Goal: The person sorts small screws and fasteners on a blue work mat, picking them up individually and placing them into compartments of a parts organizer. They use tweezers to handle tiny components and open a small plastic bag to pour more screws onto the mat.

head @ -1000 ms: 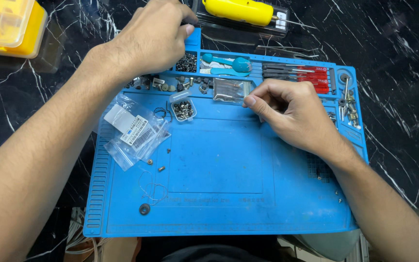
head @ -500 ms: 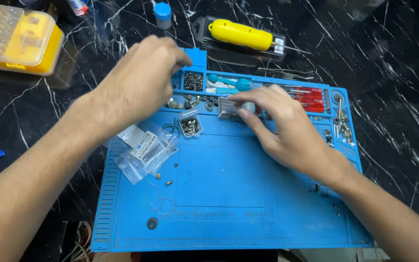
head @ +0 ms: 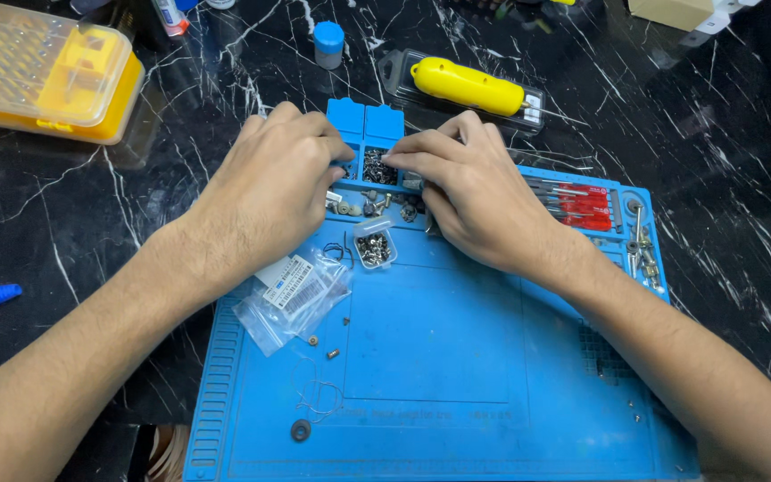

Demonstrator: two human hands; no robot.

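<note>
Head view: left hand (head: 274, 178) and right hand (head: 475, 192), fingers curled, meet over the screw compartment (head: 375, 166) at the blue mat's (head: 439, 375) far edge; any grasp is possibly hidden.

On the blue mat (head: 457, 375), the left hand (head: 269, 183) and right hand (head: 475, 192) cover most of the top compartments, hiding what their fingertips pinch, the screws (head: 374, 165) there are too small to tell apart, and the mat's bottom edge is cut off.

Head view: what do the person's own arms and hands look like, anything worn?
Both forearms are bare to the frame edges, with no sleeves in view. The left hand and right hand wear no gloves; no rings, watch or wristband are visible. Fingernails look short.
</note>
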